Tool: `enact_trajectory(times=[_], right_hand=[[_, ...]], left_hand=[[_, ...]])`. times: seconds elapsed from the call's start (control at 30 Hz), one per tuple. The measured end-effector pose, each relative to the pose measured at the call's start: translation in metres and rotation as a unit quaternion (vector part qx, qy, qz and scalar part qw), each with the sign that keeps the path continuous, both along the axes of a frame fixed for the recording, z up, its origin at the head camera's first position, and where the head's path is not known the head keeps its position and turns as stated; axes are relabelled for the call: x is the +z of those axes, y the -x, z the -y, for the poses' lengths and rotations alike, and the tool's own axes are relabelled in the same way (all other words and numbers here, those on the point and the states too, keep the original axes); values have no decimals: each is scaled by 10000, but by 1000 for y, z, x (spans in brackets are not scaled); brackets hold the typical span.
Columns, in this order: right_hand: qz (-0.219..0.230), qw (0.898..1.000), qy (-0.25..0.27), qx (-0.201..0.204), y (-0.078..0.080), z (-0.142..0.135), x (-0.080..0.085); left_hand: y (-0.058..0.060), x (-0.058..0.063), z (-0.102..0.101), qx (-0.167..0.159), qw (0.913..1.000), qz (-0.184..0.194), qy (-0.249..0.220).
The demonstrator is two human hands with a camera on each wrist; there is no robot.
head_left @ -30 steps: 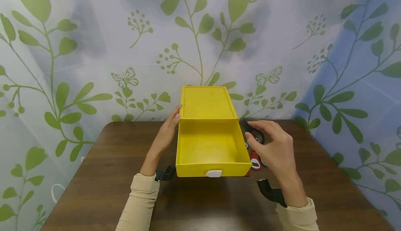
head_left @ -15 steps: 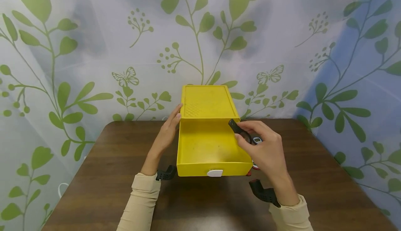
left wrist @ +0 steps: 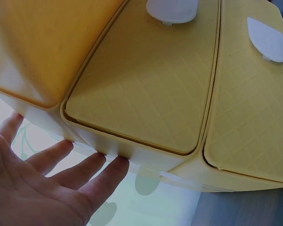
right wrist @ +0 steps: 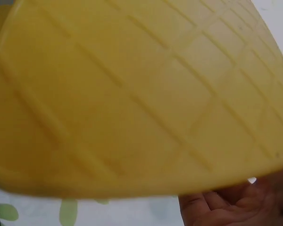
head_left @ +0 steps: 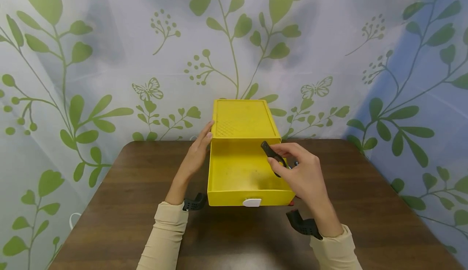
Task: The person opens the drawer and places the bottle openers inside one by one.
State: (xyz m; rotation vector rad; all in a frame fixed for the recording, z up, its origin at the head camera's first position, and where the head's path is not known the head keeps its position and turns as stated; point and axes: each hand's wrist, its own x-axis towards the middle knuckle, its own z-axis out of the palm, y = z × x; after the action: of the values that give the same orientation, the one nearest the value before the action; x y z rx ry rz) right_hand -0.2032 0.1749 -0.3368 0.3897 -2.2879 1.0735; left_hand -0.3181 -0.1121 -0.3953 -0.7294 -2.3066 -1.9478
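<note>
A yellow drawer cabinet stands on the table with its top drawer pulled out. The drawer has a white handle. Over the drawer's right side, my right hand pinches a black ring-shaped piece with a short handle; its exact kind is unclear. In the right wrist view the drawer front covers most of the picture, and only part of my right hand shows below. My left hand rests its extended fingertips against the cabinet's left side. Lower drawers appear closed in the left wrist view.
A brown wooden table extends around the cabinet. To the drawer's right, small items lie mostly hidden, with a bit of red showing. Behind stands a pale leaf-patterned curtain. Each wrist bears a black camera mount.
My right hand has picked up the black ring-shaped piece from beside the cabinet and carried it left over the drawer. The left hand has stayed on the cabinet's side.
</note>
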Motion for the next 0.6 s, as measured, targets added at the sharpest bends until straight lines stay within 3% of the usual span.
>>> enact_trajectory(times=[0.2,0.6], right_hand=[[300,9995,55,-17,4,0,-1],[360,9992,-71,-187,12,-2,-4]], left_hand=[[-1,0,0,-24,10000,-38,3],[0,0,1,-26,10000,-73,5]])
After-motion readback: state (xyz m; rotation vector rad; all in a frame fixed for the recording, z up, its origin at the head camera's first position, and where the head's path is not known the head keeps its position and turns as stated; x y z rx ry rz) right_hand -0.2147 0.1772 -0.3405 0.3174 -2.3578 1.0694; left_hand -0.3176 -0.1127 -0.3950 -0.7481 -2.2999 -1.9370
